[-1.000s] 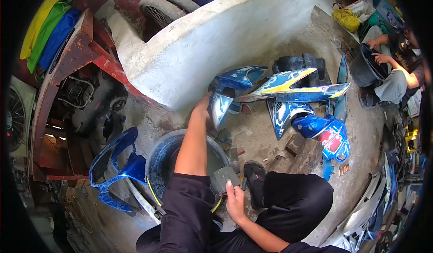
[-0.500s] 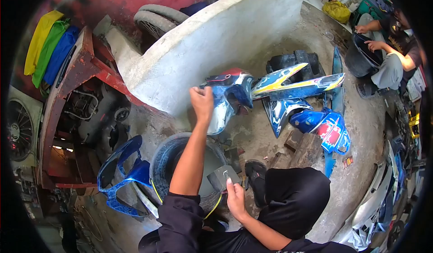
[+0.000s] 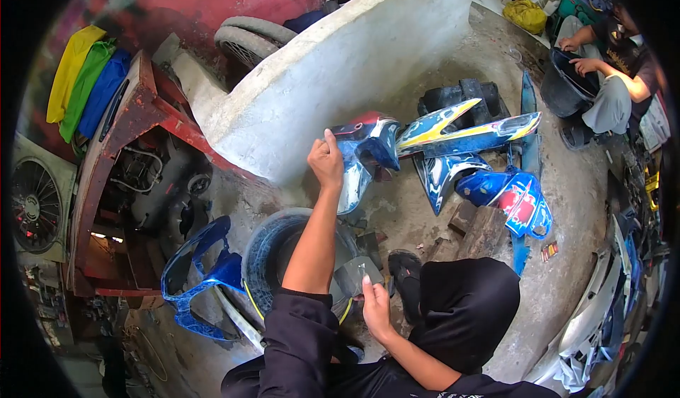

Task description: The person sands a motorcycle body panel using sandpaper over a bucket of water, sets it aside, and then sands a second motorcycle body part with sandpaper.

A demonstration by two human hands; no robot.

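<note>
My left hand (image 3: 326,163) reaches forward over the bucket, its fingers closed at the left edge of a blue-and-white motorcycle fairing (image 3: 354,185). The fingertips are partly hidden there. In my right hand (image 3: 375,306), thumb on top, is a dark grey sheet of sandpaper (image 3: 352,277), above the bucket's right rim. Below both arms stands the dark bucket (image 3: 258,260) with cloudy grey water. To its left leans a blue openwork fairing frame (image 3: 209,281).
Several blue, yellow and white panels (image 3: 467,139) lie beyond, by a curved white wall (image 3: 340,65). Wooden blocks (image 3: 484,231) and a blue-red panel (image 3: 520,206) are to the right. A co-worker (image 3: 616,65) sits with a black bucket (image 3: 567,86). A red metal frame (image 3: 131,121) stands left.
The view has shifted slightly, moving nearby things rightward. My left index finger or thumb now points up more at the fairing's edge. My right hand still holds the sandpaper.
</note>
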